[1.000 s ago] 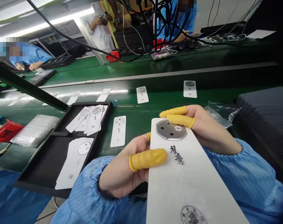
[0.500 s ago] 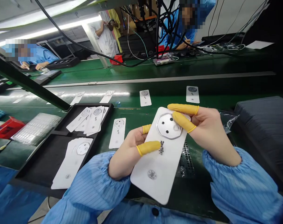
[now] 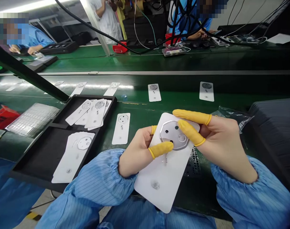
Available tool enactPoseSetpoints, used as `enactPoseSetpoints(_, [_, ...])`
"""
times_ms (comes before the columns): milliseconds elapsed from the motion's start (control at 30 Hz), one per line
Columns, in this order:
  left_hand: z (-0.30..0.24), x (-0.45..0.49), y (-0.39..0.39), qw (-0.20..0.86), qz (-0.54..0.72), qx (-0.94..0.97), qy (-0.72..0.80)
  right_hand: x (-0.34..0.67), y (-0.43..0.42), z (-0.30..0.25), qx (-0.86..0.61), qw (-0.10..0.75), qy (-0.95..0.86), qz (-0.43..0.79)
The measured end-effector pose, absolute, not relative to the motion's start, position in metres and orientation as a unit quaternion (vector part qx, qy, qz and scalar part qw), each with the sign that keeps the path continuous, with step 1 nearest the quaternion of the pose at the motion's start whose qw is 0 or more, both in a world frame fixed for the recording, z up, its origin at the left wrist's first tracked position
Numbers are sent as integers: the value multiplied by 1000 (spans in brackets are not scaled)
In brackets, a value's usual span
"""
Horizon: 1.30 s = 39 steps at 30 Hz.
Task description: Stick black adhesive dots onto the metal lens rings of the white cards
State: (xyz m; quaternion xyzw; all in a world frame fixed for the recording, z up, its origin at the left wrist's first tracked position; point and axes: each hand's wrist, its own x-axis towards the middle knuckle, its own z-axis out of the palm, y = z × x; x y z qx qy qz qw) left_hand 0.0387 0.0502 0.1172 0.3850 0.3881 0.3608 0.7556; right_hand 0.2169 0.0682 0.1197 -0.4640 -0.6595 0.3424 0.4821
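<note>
White plastic panel point(image 3: 164, 173) with rounded corners, held tilted over the near edge of the green surface point(image 3: 140, 109); its lower corner hangs past that edge, above the blue sleeves.

- Left hand point(image 3: 136, 154): grip clenched on the panel's left edge, with the yellow-capped thumb laid across the lower rim of the octagonal metal plate point(image 3: 173, 137) set in the panel's upper end.
- Right hand point(image 3: 220, 141): grip closed on the panel's upper right corner, with two capped fingers lying over the plate.
- Open room: a bare green strip runs ahead of the hands; there is less room to either side.
- Hidden or unclear: the panel's underside and most left fingers are out of sight, and its printed marks are blurred. A perforated black patch point(image 3: 194, 159) is partly covered by the panel.
- Around:
  - A loose panel point(image 3: 121, 128) lies flat just left of the hands.
  - A black tray point(image 3: 39, 157) beyond it has two compartments, both holding stacked panels.
  - Two belt panels point(image 3: 154, 92) lie well apart, farther off.
  - A dark foam stack point(image 3: 273, 127) stands near the right wrist, with a clear bag point(image 3: 230, 113) beside it.
  - A clear blister tray point(image 3: 32, 119) sits at the far left.
</note>
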Motion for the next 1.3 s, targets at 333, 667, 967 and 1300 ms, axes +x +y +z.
enactPoseSetpoints(333, [105, 32, 51, 757, 345, 378, 406, 216, 70, 112, -470, 426, -730, 254])
enactPoseSetpoints(667, [97, 29, 53, 712, 348, 401, 461, 207, 71, 103, -437, 398, -776, 218])
enactPoseSetpoints(967, [73, 25, 66, 778, 366, 306, 410, 202, 88, 92, -489, 364, -657, 444])
enactPoseSetpoints(1300, [49, 18, 72, 693, 444, 282, 493, 279, 216, 54, -707, 254, -635, 182])
